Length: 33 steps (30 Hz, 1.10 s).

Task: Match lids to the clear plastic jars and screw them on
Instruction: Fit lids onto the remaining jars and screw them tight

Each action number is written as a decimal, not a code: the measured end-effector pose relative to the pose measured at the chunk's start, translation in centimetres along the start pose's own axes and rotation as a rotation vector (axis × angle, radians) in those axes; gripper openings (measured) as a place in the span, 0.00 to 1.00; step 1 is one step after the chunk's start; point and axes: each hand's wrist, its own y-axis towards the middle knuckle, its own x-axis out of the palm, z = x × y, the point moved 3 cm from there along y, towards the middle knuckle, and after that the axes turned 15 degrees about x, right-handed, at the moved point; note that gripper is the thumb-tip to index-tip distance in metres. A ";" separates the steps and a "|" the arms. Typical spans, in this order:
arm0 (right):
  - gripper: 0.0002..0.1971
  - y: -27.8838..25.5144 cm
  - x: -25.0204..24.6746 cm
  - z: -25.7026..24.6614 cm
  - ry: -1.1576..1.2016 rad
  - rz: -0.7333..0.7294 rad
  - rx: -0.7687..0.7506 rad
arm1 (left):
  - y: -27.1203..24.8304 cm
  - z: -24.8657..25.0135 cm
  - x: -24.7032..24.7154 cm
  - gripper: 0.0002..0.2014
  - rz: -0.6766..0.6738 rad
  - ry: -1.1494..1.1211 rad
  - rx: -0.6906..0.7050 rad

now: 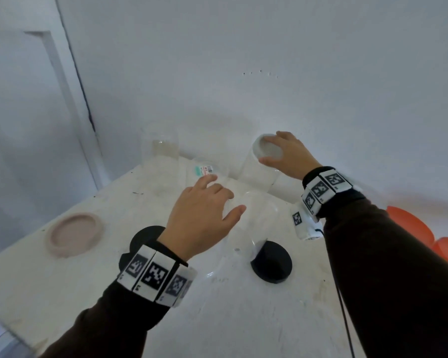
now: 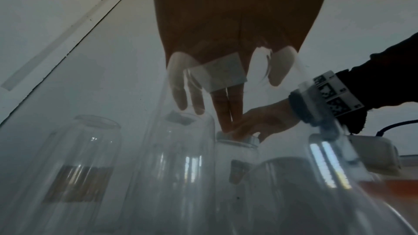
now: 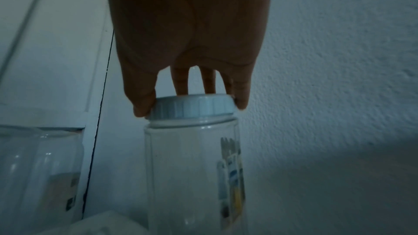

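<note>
The right hand (image 1: pixel 291 157) grips the white lid (image 3: pixel 192 107) on top of the capped jar (image 3: pixel 192 176), thumb and fingers curled round its ribbed rim; this upright jar stands at the far side of the desk (image 1: pixel 243 319), by the wall. Nearer the person than the capped jar, the left hand (image 1: pixel 204 218) lies with fingers spread over a clear jar (image 1: pixel 259 228) whose walls nearly vanish against the desk; whether it truly touches is hard to tell. Left of the capped jar stand two more open jars, one labelled (image 1: pixel 204 171), one faint (image 1: pixel 161 151). A pink lid (image 1: pixel 74 233) lies well left; one black lid (image 1: pixel 270 262) is partly behind glass, another (image 1: pixel 145 236) half hidden by the left wrist.
</note>
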 end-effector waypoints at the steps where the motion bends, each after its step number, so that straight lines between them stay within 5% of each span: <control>1: 0.25 0.2 0.1 -0.2 -0.004 0.002 -0.011 | 0.0 0.0 0.0 0.37 0.001 0.001 0.002; 6: 0.20 0.6 0.8 -0.8 -0.067 0.016 -0.087 | 0.0 -0.2 0.2 0.39 0.006 0.004 0.010; 19: 0.25 -1.3 0.1 -1.3 -0.066 0.022 -0.125 | 0.1 -0.4 0.5 0.38 0.044 -0.005 0.063; 27: 0.21 -9.0 -1.9 -3.8 0.042 0.042 -0.297 | -0.6 -1.5 -1.3 0.16 0.606 -0.599 0.086; 33: 0.19 -14.6 -1.3 -6.2 0.148 -0.042 -0.398 | -3.1 -4.3 -4.3 0.09 0.662 -0.600 0.034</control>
